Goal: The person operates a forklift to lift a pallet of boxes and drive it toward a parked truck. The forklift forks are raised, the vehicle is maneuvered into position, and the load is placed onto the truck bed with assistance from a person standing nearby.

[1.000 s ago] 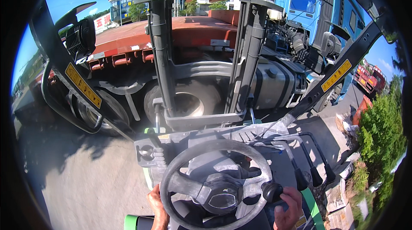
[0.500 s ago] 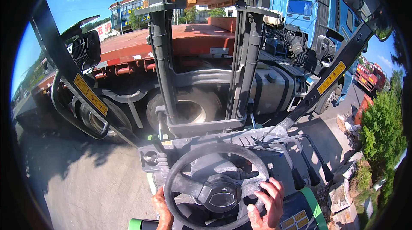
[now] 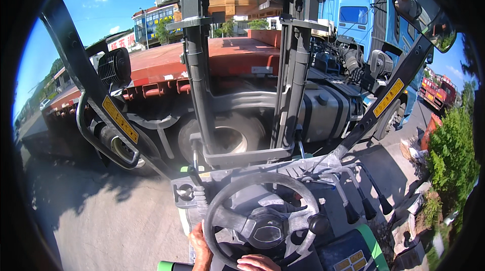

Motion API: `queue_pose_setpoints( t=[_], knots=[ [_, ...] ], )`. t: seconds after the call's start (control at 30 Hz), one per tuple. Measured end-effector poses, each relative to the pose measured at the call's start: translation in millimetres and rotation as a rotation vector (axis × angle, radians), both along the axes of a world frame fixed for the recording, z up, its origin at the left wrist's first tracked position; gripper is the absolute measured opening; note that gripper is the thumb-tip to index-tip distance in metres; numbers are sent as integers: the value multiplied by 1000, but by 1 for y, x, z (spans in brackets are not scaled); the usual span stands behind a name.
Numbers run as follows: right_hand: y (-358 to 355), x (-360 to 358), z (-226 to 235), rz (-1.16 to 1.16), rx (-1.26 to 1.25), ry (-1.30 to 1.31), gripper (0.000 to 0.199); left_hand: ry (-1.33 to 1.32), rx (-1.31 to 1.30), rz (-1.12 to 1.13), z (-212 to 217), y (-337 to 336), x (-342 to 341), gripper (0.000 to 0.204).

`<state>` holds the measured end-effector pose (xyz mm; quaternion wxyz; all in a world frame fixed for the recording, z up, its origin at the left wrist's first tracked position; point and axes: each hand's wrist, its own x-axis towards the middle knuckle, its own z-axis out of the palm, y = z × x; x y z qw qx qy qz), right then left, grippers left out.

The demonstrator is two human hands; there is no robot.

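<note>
Before me is a forklift's dark steering wheel [image 3: 218, 190] with a dark hub and a round black spinner knob [image 3: 318, 224] on its right rim. My left hand [image 3: 200, 246] is closed round the wheel's lower left rim. At the lower picture edge my right hand [image 3: 257, 262] lies with fingers flat and side by side over the wheel's bottom, partly cut off; nothing is held in it. The knob stands free of both hands. Left of the wheel a lever with a ribbed boot [image 3: 200, 195] rises. Several black-knobbed levers [image 3: 352, 213] stand to the right.
The forklift mast [image 3: 199, 84] rises ahead, with wooden planks [image 3: 242, 5] high between its uprights. Beyond it stands a red flatbed trailer [image 3: 151, 69] with a blue truck cab [image 3: 353, 15]. Black posts frame both sides; a mirror [image 3: 417, 5] hangs right. Green bushes [image 3: 449, 154] and rubble lie right.
My right hand has left the spinner knob and dropped to the wheel's bottom. My left hand stays at the left rim. The scene has shifted slightly rightward in view.
</note>
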<state>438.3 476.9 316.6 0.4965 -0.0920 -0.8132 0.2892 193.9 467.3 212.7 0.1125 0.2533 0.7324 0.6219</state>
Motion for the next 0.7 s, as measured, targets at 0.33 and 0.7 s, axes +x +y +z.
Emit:
queue_pose_setpoints(
  t=[0.33,0.7],
  knots=[
    [73,61,17,-521,242,43,20,251,6,24,-8,2,-1,28],
    [123,30,20,-618,81,192,15,228,156,63,-56,8,-24,21]
  ],
)
